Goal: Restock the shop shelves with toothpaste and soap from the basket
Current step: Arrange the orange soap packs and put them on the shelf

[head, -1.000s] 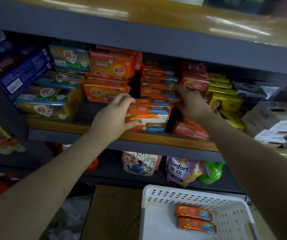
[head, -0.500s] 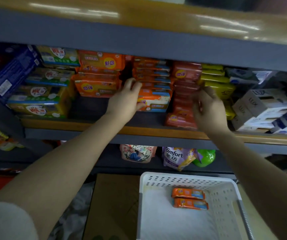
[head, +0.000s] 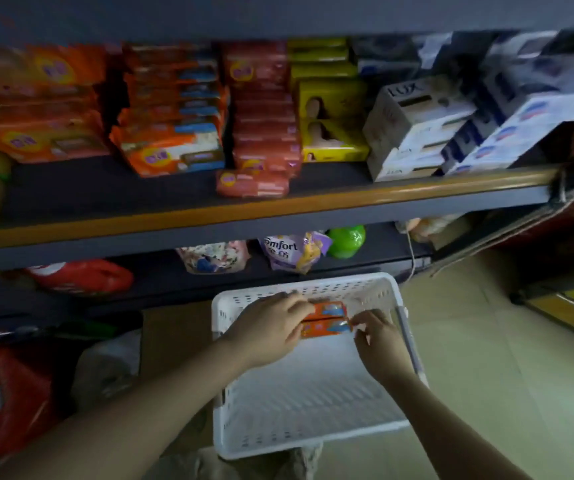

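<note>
- Orange soap packs (head: 327, 322), two side by side, lie at the far end of the white basket (head: 313, 427).
- Left hand (head: 271, 327) covers their left ends, seemingly grasping; right hand (head: 377, 341) pinches the nearer pack's right end.
- Likely light, stiff, glossy-wrapped: hold across the long sides.

Both hands reach into the white basket (head: 313, 431), the left hand (head: 271, 327) with fingers curled over the near ends of two orange soap packs (head: 328, 320) lying just beyond its fingertips, the right hand (head: 377, 341) pinching their far ends, below the stocked shelf (head: 244, 209).
</note>
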